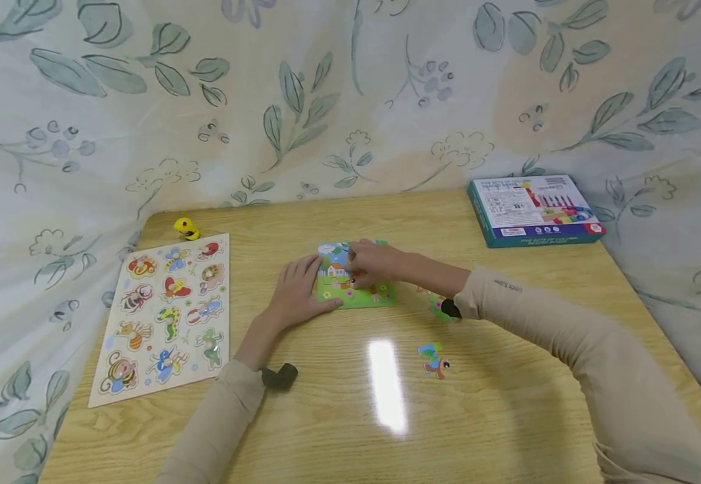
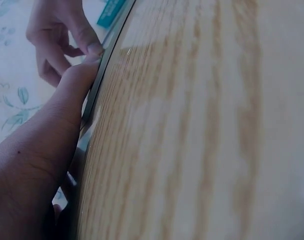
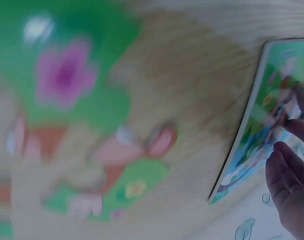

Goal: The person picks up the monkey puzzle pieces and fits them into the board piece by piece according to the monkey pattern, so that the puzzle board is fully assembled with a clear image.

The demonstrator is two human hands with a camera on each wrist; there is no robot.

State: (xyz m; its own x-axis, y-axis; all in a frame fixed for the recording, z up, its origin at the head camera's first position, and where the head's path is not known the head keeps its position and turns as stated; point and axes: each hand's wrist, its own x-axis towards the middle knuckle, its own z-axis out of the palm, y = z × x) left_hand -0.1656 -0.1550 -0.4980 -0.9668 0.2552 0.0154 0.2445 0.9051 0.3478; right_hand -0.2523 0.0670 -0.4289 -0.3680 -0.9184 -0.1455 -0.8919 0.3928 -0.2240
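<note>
A small picture puzzle board (image 1: 335,296) with a house, grass and blue sky lies mid-table. My left hand (image 1: 297,292) rests at its left side, fingers straight, the thumb along its lower left corner. Over the board, my right hand (image 1: 377,262) has its thumb and fingers pinched on a small brown-and-white puzzle piece (image 3: 279,115), mostly hidden by the fingers. A loose piece with a brown animal (image 1: 433,361) lies nearer to me. More loose green pieces (image 3: 136,187) with flowers lie under the right wrist, right of the board.
On the left lies an insect peg puzzle (image 1: 162,309), with a yellow toy (image 1: 186,228) behind it. At the back right sits a teal-edged box (image 1: 534,210). A floral curtain (image 1: 350,101) hangs behind the wooden table (image 1: 338,417).
</note>
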